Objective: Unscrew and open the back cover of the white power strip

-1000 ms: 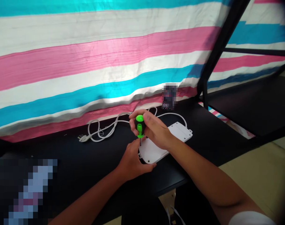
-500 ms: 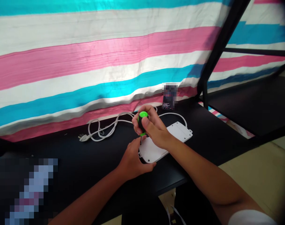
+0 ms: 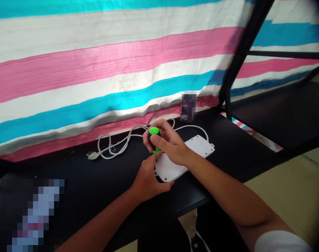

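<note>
A white power strip (image 3: 172, 167) lies on the black table with its screw-holed underside facing up. At its near left end my left hand (image 3: 150, 178) is closed around it, thumb along the front edge and fingers at the far side. My right hand (image 3: 172, 141) grips a screwdriver (image 3: 154, 131) with a green and black handle, its thumb pressed on the side of the handle. The screwdriver stands nearly upright, shaft down at the left end of the strip. Its tip is close to my left fingers; the screw hole beneath it cannot be made out.
A white cord (image 3: 127, 145) loops behind the strip and ends in a plug (image 3: 92, 155) at the left. A phone (image 3: 187, 108) leans against the striped sheet (image 3: 109, 63) at the back. A blurred-out object (image 3: 38, 213) lies front left. Black frame bars (image 3: 235, 59) rise at the right.
My right hand has swung the screwdriver handle a little to the left, while the tip stays at about the same spot. My left hand keeps its hold. The view has shifted slightly.
</note>
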Motion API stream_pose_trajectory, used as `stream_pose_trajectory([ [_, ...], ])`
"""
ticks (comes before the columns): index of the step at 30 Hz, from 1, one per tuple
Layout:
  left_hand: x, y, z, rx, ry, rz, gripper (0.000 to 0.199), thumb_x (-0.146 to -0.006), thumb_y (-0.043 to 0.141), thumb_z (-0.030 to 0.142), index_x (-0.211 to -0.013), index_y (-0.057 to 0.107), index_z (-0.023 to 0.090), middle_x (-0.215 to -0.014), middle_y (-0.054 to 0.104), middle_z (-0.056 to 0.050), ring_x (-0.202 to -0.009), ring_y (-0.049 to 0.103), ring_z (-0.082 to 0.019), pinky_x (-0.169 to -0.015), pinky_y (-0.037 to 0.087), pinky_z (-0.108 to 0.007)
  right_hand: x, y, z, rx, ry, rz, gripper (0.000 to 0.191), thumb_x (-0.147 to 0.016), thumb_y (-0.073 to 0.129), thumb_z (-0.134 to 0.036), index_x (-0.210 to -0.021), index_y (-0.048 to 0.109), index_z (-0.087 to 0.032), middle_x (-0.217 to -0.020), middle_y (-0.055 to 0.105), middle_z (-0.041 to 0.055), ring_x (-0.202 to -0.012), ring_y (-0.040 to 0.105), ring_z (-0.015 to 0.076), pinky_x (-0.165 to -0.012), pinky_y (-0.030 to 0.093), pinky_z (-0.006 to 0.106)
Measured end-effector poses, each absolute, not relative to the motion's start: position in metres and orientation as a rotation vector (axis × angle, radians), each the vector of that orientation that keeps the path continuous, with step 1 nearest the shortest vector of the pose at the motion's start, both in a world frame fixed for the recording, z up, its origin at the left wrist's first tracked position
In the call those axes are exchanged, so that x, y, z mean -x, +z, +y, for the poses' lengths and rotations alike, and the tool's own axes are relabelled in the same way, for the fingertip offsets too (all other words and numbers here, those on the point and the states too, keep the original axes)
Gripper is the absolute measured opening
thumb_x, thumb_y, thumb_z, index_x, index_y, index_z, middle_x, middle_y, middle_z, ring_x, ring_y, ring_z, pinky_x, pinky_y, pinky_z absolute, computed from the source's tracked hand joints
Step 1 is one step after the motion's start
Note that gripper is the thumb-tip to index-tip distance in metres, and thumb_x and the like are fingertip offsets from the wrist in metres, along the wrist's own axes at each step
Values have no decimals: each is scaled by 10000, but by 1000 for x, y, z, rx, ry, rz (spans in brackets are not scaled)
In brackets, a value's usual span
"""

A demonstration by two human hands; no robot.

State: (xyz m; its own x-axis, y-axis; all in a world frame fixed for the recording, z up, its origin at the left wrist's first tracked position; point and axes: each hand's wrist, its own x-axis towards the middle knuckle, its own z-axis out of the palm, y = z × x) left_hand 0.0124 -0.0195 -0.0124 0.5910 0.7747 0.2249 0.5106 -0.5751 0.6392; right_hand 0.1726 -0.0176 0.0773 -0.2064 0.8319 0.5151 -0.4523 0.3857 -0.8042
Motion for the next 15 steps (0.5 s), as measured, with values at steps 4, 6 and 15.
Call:
stream_pose_trajectory([
  [4, -12, -12, -20, -2282, 681, 995, 939, -605, 869, 425, -1407, 449, 176, -1350, 595, -155, -1232, 568, -374, -1050, 469, -557, -177, 80, -20, 405, 1262, -1362, 284, -1021, 514, -482, -1071, 555, -206, -996, 584, 36, -793, 566, 106, -576, 395, 228],
  [6, -12, -13, -20, -2277, 702, 972, 959, -612, 864, 415, -1431, 423, 182, -1396, 571, -155, -1272, 545, -375, -1081, 441, -566, -178, 79, -20, 402, 1272, -1317, 311, -1038, 457, -507, -1090, 548, -214, -962, 572, 29, -736, 528, 98, -536, 355, 226],
  [15, -14, -8, -19, -2217, 653, 1002, 876, -614, 864, 421, -1362, 482, 173, -1319, 599, -156, -1200, 582, -369, -1018, 493, -546, -175, 82, -23, 431, 1148, -1396, 279, -976, 610, -453, -1091, 530, -212, -966, 574, 13, -764, 556, 90, -667, 467, 242],
])
